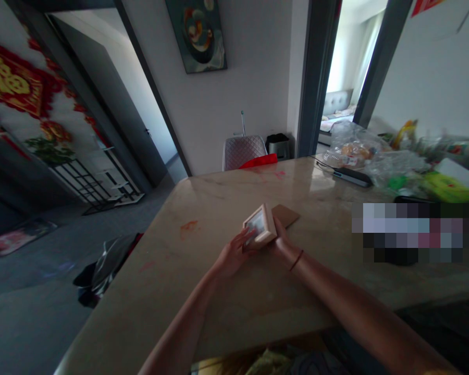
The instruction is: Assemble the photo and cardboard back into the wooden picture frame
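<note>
A small picture frame [269, 224] with a pale wooden border is held tilted just above the table, between my two hands. My left hand [234, 253] grips its near left side, with fingers reaching over the front onto the picture. From the right, my right hand [282, 244] holds the other edge; most of its fingers are hidden behind the frame. Just beyond the right hand, a flat brown board [286, 214] lies on the tabletop.
The marble-patterned table [203, 208] has reddish stains. Clear plastic bags [352, 140], a dark elongated device [352, 177] and a green-yellow package [449, 185] crowd its right side. A quilted chair [245, 150] stands at the far edge. Part of the right side is pixelated.
</note>
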Tool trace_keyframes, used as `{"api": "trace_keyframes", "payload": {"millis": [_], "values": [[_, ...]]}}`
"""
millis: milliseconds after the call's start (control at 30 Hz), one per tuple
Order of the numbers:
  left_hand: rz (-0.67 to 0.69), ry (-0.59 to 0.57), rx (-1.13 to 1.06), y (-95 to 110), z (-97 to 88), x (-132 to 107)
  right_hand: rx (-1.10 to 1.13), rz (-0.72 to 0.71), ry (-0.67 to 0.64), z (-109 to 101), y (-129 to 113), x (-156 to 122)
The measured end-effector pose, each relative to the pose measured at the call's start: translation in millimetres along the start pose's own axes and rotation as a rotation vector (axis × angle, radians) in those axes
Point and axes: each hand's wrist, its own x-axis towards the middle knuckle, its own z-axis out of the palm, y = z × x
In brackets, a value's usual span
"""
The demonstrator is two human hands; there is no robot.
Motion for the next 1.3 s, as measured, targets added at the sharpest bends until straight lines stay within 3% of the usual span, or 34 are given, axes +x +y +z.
{"api": "trace_keyframes", "payload": {"millis": [133, 367, 533, 667, 867, 1000, 1167, 1300], "values": [[-0.023, 0.010, -0.072, 4, -1.6, -1, 0.115, 0.090, 0.106, 1, -4, 5], [-0.044, 0.018, -0.133, 6, -7.1, -1, 0.084, 0.123, 0.113, -1, -9, 10], [-0.030, 0.025, -0.140, 5, -9.9, 0, 0.027, 0.031, 0.108, -6, -15, 13], [-0.047, 0.020, -0.166, 3, -9.8, 0, -0.028, -0.102, 0.218, -8, -29, 17], [-0.115, 0.044, -0.278, 8, -8.5, -2, -0.161, 0.028, -0.019, -7, -31, 15], [-0.229, 0.046, -0.369, 11, -9.1, -3, -0.186, 0.061, -0.038, -4, -26, 9], [-0.262, 0.056, -0.223, 10, -10.4, -2, -0.195, 0.142, 0.097, 0, -27, 1], [-0.229, 0.107, -0.097, 12, -10.0, -2, -0.218, 0.101, 0.086, 3, -25, -2]]}}
